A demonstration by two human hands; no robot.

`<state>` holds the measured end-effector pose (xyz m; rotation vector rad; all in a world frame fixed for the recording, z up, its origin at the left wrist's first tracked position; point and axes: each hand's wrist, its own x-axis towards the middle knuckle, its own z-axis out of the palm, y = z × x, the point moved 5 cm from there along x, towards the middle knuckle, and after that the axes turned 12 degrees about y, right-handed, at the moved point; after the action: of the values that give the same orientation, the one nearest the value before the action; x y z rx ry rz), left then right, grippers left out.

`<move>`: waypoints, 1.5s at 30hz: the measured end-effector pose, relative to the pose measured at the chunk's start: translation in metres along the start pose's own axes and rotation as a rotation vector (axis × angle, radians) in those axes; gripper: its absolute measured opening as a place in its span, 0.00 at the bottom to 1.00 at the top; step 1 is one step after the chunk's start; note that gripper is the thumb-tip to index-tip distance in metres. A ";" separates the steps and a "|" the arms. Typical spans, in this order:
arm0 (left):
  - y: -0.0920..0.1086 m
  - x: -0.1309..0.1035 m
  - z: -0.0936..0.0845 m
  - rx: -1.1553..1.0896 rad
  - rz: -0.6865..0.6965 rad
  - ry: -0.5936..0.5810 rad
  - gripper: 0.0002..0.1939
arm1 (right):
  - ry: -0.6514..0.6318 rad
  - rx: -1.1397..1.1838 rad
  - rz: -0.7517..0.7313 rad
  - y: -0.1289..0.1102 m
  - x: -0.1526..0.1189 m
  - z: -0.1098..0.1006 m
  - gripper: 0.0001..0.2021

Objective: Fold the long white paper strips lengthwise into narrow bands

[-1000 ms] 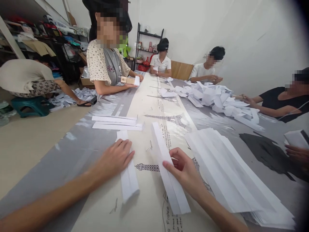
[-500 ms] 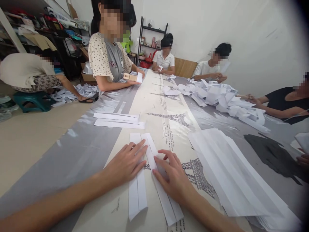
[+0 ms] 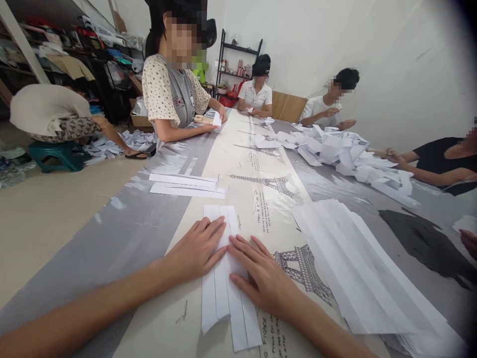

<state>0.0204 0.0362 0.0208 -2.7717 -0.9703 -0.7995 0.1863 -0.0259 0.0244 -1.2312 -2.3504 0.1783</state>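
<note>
Swung in from its slant a moment ago, the right paper strip [image 3: 244,318] now lies against the left paper strip [image 3: 211,298], nearly parallel, its near end reaching farther toward six o'clock. Both are smooth, white, long and narrow, with straight lengthwise creases; the left one's near end curls up slightly. Beneath, the glossy tablecloth [image 3: 149,330] carries dark tower prints on a cream band edged in grey.

Around them, two folded strips [image 3: 186,185] lie crosswise at eleven o'clock, a heap of crumpled-looking folded paper [image 3: 335,151] at one, and a fanned stack of pleated sheets [image 3: 354,268] at three, beside the right forearm. A person [image 3: 175,94] at eleven holds a pale wooden block [image 3: 203,120].

The left hand [image 3: 194,248] rests palm down, fingers loosely spread over the left paper strip; the right hand [image 3: 263,273], also spread, presses fingertips onto the right paper strip. Neither hand is closed.
</note>
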 end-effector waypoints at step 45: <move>-0.024 0.013 -0.002 -0.030 0.060 -0.154 0.35 | -0.039 0.085 -0.220 -0.030 -0.007 -0.020 0.20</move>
<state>0.0138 0.0619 0.0271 -2.9091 -0.8994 -0.6055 0.1764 -0.0510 0.0495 -0.9299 -2.4637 0.2286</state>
